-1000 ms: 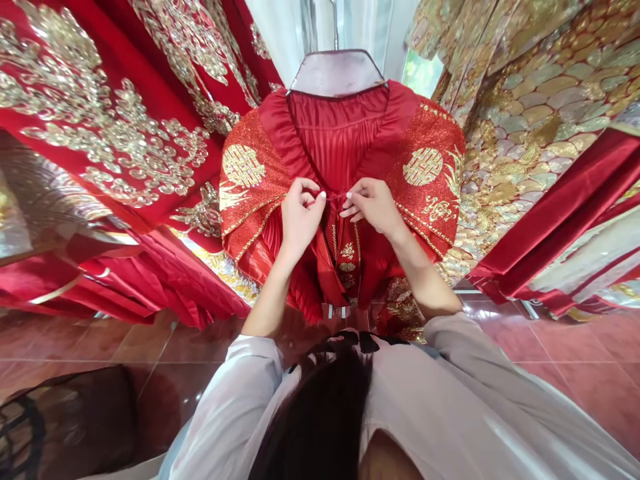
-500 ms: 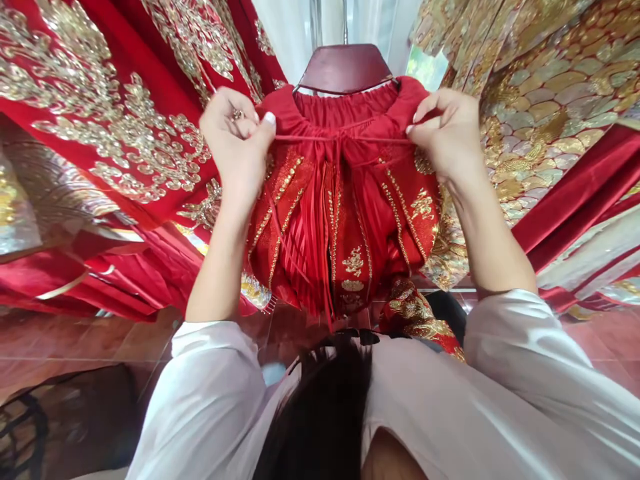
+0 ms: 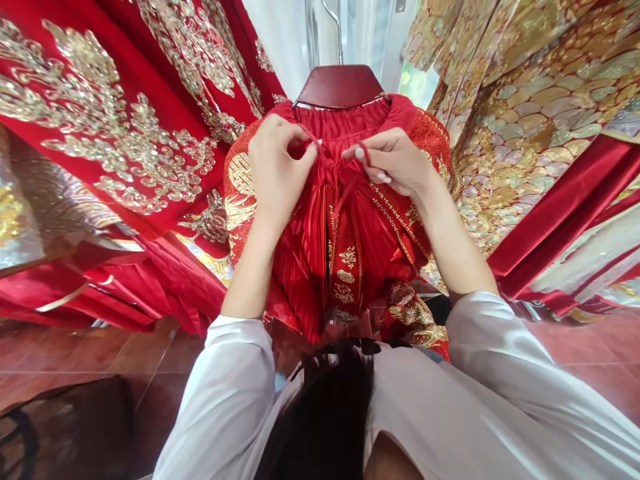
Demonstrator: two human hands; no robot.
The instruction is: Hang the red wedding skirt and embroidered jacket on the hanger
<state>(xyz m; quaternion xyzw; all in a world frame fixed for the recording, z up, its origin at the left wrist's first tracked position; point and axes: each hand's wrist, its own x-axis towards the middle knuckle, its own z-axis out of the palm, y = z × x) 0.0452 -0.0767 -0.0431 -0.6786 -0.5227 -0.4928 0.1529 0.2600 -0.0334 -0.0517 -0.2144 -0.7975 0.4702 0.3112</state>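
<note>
A red pleated skirt (image 3: 345,220) with gold embroidery and beaded trim hangs in front of me, its gathered waist at the top. Over it sits a dark red hanger (image 3: 342,85). At the centre of the waist, thin red cords meet. My left hand (image 3: 280,160) pinches one red cord (image 3: 324,159) between thumb and forefinger. On the other side, my right hand (image 3: 393,160) is closed on the other cord, which loops over its fingers. A red and gold embroidered garment (image 3: 239,180) shows behind both hands.
A red gown (image 3: 125,127) with gold beading hangs at the left. To the right hangs a gold scale-patterned garment (image 3: 530,107). Red cloth (image 3: 545,213) hangs at the far right. Below are reddish floor tiles (image 3: 150,353) and a dark object (image 3: 65,427) at lower left.
Both hands have come inward from the sides of the waist to its middle. The cord, stretched taut across before, is now bent and looped at the centre.
</note>
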